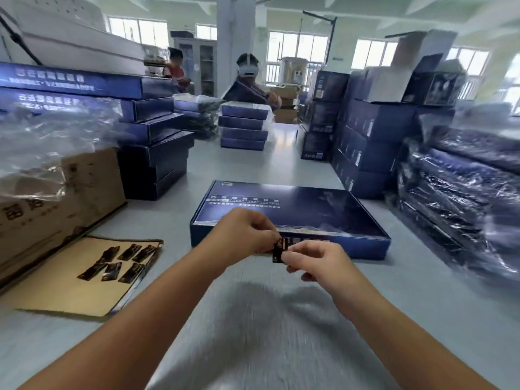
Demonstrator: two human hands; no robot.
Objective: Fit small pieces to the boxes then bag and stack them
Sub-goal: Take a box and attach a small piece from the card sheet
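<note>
A flat dark blue box [295, 209] lies closed on the grey table straight ahead. Just in front of its near edge, my left hand [247, 232] and my right hand [312, 260] pinch one small dark piece [279, 249] between their fingertips. The piece stands upright, with gold marks on it. Several more small dark pieces [118, 263] lie scattered on a brown cardboard sheet [70, 288] at the left.
Stacks of blue boxes [152, 153] rise at the left and right [365, 147]. Bagged boxes in clear plastic [464, 192] pile up at the far right. A cardboard carton [56, 198] under loose plastic sits at the left. Two people work at the table's far end.
</note>
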